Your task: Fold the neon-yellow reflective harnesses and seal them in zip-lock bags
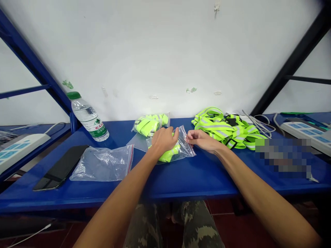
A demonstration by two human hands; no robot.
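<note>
A clear zip bag (184, 147) with a folded neon-yellow reflective strap (169, 155) inside lies on the blue table (181, 179). My left hand (163, 139) rests on top of the bag, fingers curled over it and pressing it down. My right hand (201, 139) pinches the bag's right edge near its mouth. A second filled bag (150, 124) lies just behind, against the wall.
A pile of loose neon reflective straps (227, 129) sits at the right rear. Empty zip bags (103, 163) with a red seal lie left, beside a black phone (60, 167) and a water bottle (88, 117). Power strips (307, 134) and cables flank both sides.
</note>
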